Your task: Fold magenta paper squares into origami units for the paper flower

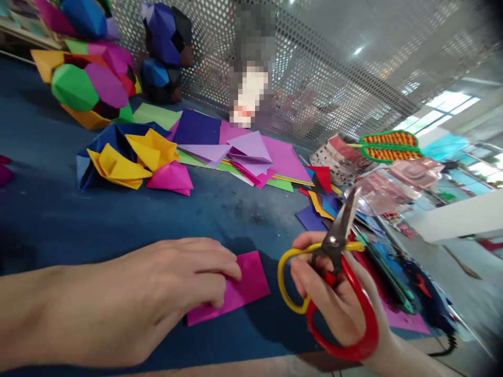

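Note:
A folded magenta paper strip (251, 276) lies flat on the dark blue tabletop (165, 220), close to the front edge. My left hand (176, 285) rests over its left part, fingers curled and pressing it down; the fingertips are partly hidden. To the right, my right hand (316, 285) is raised above the table and closed around a pair of scissors (335, 241) with one yellow and one red handle loop. The blades point up and away from me and look closed together. A gap separates the scissors from the strip.
Folded yellow pieces (116, 165) and a pink piece (171, 178) sit at the left, before multicoloured paper balls (74, 86). Loose paper sheets (283, 152) lie along a perforated metal screen (314, 68). A glue gun (426, 296), phone-like object (387, 272) and clear plastic container (393, 183) are right.

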The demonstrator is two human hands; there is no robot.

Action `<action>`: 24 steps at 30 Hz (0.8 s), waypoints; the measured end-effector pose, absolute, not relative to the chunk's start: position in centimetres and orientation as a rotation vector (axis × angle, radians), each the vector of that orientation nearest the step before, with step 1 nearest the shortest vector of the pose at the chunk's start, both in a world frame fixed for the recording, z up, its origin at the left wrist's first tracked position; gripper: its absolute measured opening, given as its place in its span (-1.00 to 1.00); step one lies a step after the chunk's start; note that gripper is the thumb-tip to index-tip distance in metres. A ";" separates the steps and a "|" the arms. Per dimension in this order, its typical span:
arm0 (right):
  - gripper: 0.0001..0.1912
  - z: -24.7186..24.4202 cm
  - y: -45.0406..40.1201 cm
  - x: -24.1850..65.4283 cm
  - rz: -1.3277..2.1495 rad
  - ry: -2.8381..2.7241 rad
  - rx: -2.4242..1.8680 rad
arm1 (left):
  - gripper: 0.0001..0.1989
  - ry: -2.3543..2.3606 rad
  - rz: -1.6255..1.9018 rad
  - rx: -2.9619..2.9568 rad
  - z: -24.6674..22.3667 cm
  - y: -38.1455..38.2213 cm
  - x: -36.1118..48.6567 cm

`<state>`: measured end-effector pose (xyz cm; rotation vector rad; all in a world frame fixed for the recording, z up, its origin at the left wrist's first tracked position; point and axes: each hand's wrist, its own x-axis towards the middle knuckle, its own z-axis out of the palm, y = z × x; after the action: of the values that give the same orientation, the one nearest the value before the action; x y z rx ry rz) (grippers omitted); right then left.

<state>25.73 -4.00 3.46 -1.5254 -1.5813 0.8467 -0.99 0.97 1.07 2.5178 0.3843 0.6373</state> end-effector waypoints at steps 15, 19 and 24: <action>-0.84 2.7 -3.4 22.5 1.302 -1.601 -1.390 | -0.32 0.489 0.413 2.665 1.5 1.5 -1.5; -0.84 3.0 -3.6 20.8 1.317 -1.641 -1.421 | -0.38 0.486 0.328 2.619 1.2 1.6 -1.5; -0.84 3.2 -3.3 19.8 1.258 -1.711 -1.381 | -0.45 0.496 0.274 2.570 1.5 1.8 -1.4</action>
<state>19.85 -3.30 3.21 -1.3812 -1.7105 1.2580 -1.38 1.82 1.54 2.5701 0.4957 0.2736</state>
